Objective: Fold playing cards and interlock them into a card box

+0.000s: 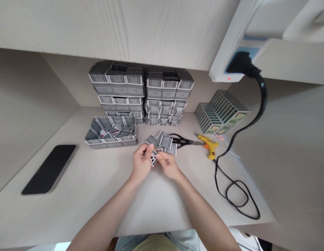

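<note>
My left hand (141, 161) and my right hand (167, 164) meet above the middle of the desk, both closed on one playing card (153, 159) that is partly hidden by my fingers. A bit of its black-marked face shows between them. Just beyond my hands lies a loose pile of grey-backed playing cards (166, 141). Black-handled scissors (181, 141) rest against the pile's right side. To the left stands an open box made of cards (112, 142), with several folded cards lying inside it.
Stacked card-built boxes (120, 85) and a second stack (168, 92) stand at the back. A yellow glue gun (210, 145) lies right, its black cord (261, 101) running up to a power strip (224, 66). Boxes of cards (221, 111) sit behind it. A phone (51, 169) lies left.
</note>
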Available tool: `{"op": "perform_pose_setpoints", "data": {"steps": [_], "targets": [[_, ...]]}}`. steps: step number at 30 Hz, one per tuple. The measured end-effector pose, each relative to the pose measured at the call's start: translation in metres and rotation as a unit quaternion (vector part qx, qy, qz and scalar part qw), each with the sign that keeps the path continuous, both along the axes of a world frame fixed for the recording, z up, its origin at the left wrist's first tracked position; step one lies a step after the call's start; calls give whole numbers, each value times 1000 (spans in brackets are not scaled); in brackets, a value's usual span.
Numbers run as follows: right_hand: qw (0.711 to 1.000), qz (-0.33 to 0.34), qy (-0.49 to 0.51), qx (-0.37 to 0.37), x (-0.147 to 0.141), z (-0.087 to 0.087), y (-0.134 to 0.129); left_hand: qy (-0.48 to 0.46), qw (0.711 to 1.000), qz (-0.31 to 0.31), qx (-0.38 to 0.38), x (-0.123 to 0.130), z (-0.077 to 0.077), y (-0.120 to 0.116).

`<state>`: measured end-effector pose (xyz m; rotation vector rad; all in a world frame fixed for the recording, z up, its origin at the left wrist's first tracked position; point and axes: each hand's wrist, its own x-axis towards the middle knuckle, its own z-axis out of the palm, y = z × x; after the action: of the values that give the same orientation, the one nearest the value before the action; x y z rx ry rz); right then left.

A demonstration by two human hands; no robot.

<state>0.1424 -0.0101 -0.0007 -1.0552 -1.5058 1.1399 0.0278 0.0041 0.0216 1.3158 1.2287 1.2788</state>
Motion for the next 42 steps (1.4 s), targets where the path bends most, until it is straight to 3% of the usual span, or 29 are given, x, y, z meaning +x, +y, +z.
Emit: {"op": "perform_pose_setpoints", "data": {"steps": [4,10,13,22,25,28,31,35,42], "targets": [[1000,-4,24,-19,-1,2,-1,-21,999,-20,-17,-1,-4,1],[998,-32,48,-36,-4,7,-4,140,983,42,113,-3,-5,2],[998,-35,47,-35,-3,6,-4,163,976,49,134,-3,-4,1],[980,5,160,-119,-8,7,-4,8,1000,5,-12,-1,-2,1],[981,-33,158,-108,-9,7,-1,-20,999,23,-22,-1,-2,4],[978,-117,152,-87,-7,5,2,-1,999,47,21,0,-4,6],[971,-178,151,-56,-4,3,3,17,998,23,62,1,-7,6],[970,-200,133,-36,-2,4,3,56,992,8,109,2,-8,4],[978,-197,62,-16,2,-1,5,116,986,6,123,-1,-12,5]]}}
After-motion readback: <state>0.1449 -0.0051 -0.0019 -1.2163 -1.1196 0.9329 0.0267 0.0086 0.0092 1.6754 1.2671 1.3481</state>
